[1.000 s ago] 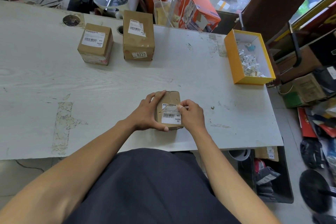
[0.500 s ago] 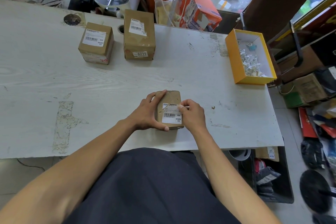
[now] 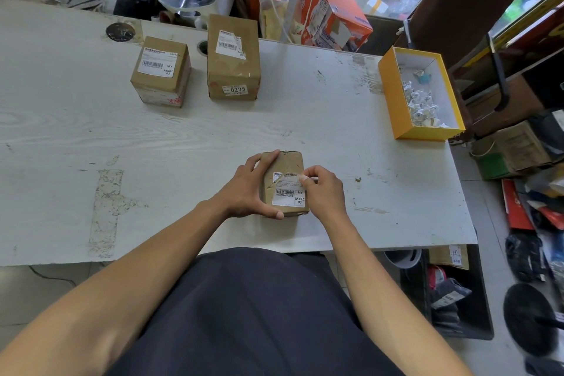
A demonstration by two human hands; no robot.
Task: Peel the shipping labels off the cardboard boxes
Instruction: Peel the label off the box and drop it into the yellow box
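Observation:
A small brown cardboard box (image 3: 287, 162) lies near the table's front edge with a white barcode label (image 3: 288, 194) on top. My left hand (image 3: 248, 189) grips the box's left side, thumb along its near edge. My right hand (image 3: 323, 192) pinches the label's upper right edge with curled fingers. Two more labelled boxes stand at the back: a squat one (image 3: 161, 70) on the left and a taller one (image 3: 233, 58) marked 0275 beside it.
A yellow open box (image 3: 393, 101) with crumpled label scraps sits at the table's right edge (image 3: 457, 192). Clutter, cartons and cables crowd the back; bags and boxes lie on the floor to the right.
My right fingers have shifted slightly up the label's right edge. The box and my left hand stay where they were.

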